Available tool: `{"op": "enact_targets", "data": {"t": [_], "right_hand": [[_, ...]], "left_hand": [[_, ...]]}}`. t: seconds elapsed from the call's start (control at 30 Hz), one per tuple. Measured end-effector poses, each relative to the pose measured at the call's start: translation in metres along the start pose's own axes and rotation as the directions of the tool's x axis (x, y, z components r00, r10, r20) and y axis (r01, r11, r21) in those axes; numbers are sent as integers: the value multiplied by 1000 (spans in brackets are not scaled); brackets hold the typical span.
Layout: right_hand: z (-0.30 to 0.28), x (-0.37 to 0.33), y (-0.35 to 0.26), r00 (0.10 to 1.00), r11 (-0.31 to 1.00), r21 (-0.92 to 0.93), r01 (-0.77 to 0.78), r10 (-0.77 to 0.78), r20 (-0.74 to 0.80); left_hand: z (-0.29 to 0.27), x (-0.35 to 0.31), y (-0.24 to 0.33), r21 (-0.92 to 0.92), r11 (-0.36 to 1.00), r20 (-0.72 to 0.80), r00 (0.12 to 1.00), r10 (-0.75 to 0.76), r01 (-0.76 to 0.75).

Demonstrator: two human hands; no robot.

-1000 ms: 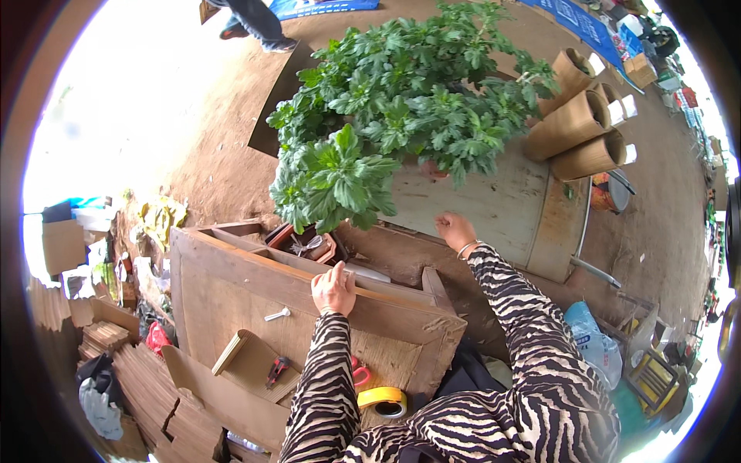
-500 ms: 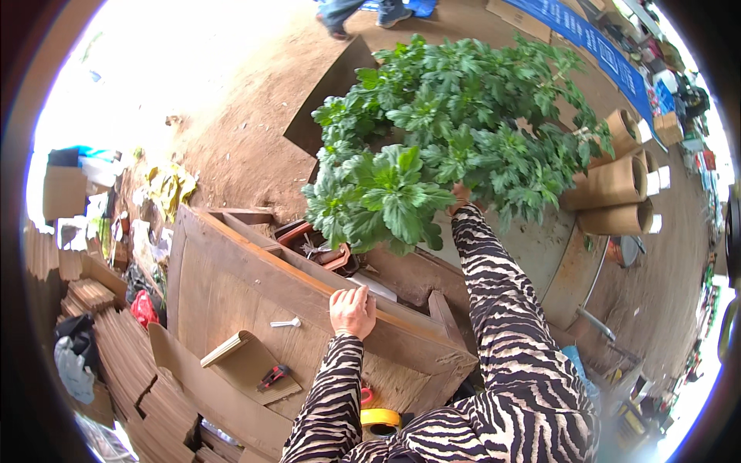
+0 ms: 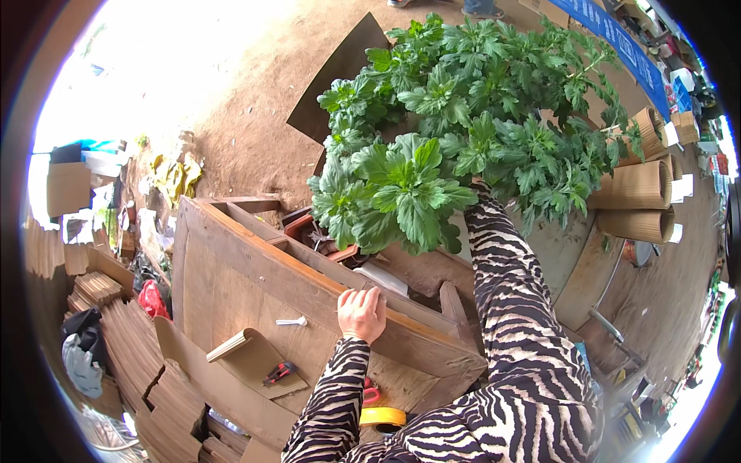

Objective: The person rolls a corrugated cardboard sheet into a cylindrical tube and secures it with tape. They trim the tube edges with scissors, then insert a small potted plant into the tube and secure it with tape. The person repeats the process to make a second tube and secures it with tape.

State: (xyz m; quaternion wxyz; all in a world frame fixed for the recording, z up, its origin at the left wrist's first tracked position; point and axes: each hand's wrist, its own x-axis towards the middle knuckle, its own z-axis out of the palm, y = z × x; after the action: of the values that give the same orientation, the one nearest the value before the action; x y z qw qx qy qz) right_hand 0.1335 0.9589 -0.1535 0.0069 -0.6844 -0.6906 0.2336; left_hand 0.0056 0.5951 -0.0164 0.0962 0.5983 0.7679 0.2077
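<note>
My left hand (image 3: 360, 315) rests on the orange-brown edge of a wooden table (image 3: 247, 285), its fingers curled over the rim. A zebra-striped right sleeve (image 3: 505, 270) stretches far forward to a large bunch of leafy green plants (image 3: 405, 181). Foliage covers nearly all of my right hand, so its fingers and whatever they hold are hidden. On the tabletop lie a red and black utility knife (image 3: 279, 373), a small white plastic piece (image 3: 292, 321) and a partly rolled cardboard sheet (image 3: 247, 359). Beside my left forearm are red-handled scissors (image 3: 371, 392) and a yellow tape roll (image 3: 383, 417).
Brown cardboard tubes (image 3: 633, 187) lie right of the plants. Flattened cardboard (image 3: 123, 339) is stacked on the left by a red plastic bag (image 3: 153, 299). Behind the table's edge, an open section holds brown plastic trays (image 3: 299, 225). Another person's feet (image 3: 482, 11) show at the top.
The view has shifted slightly, so the plants and table sit a little further right. My right hand has slipped deeper behind the leaves. The other person's feet have moved right; my left hand stays on the edge.
</note>
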Motion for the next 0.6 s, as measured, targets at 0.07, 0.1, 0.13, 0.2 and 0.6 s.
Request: {"op": "enact_targets", "data": {"t": [0.07,0.1,0.13,0.2,0.6], "right_hand": [[3,3,-10,1000,1000,0,12,-12,2],[5,4,-14,1000,1000,0,15,-15,3],[7,4,-16,1000,1000,0,14,-14,2],[9,4,-16,1000,1000,-1,15,-15,-4],[18,7,-22,999,999,-8,43,-43,-33]], "left_hand": [[-1,-1,1,7,1000,13,1000,-13,13],[-3,-2,2,10,1000,20,1000,-21,21],[-4,-1,2,10,1000,29,999,-19,19],[-5,1,3,7,1000,35,999,-11,11],[-5,4,4,7,1000,71,997,-25,24]]}}
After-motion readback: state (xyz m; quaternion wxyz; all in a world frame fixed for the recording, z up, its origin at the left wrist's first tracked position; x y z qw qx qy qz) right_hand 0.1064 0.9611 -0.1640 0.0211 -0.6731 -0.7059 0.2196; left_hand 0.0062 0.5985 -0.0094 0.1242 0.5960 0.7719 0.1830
